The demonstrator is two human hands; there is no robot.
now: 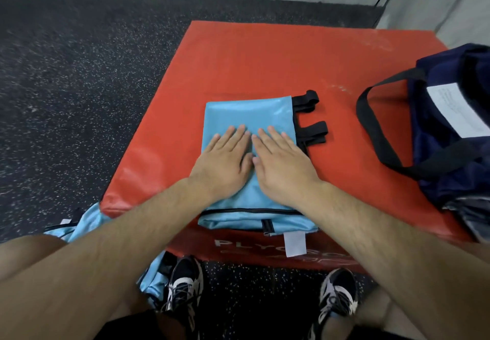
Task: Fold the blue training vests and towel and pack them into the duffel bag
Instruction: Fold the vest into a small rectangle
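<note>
A light-blue training vest [249, 113] lies folded into a rectangle on the red plyo box [238, 61], its black straps sticking out at the right side. My left hand [225, 162] and my right hand [281, 164] press flat on it side by side, fingers straight. More light-blue vest fabric [87, 223] hangs off the box's near left corner down toward the floor. The navy duffel bag [450, 133] stands on the box at the right, with black handles and a white label.
The box's front edge runs just under the vest, with white lettering on its face. My two sneakers [185, 286] stand on the speckled black rubber floor [79, 74] below. A grey wall rises behind the box.
</note>
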